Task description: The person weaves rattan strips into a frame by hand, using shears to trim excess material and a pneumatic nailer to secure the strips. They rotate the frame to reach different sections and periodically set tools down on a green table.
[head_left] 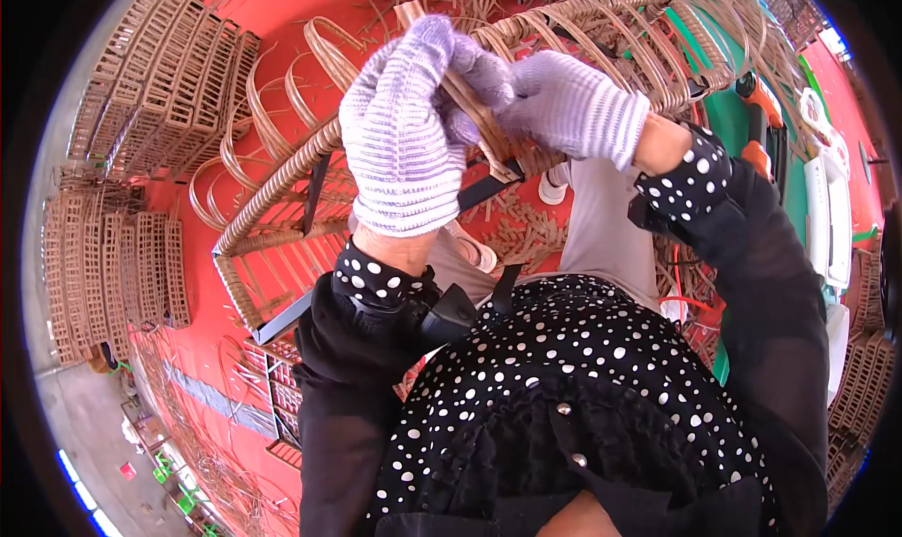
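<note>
In front of my chest, my left hand [404,133], in a purple and white striped knit glove, is closed round a flat brown wicker strip [472,105]. The strip slants from above the fingers down towards a dark metal bar. My right hand [570,107], gloved alike, presses its fingers together against the strip's right side, touching the left fingertips; its exact grip is partly hidden. Under both hands lies a large wicker-wrapped frame [282,187], tilted across my lap. Loose loops of strip [293,95] stick out from its left part, and wrapped strands cover its upper right part.
Stacks of brown woven wicker pieces [155,77] stand at the left. Cut strip scraps [526,227] litter the red floor [221,293] near my feet. Orange-handled cutters [759,105] and a white plastic container [827,208] are at the right, beside a bundle of long strips.
</note>
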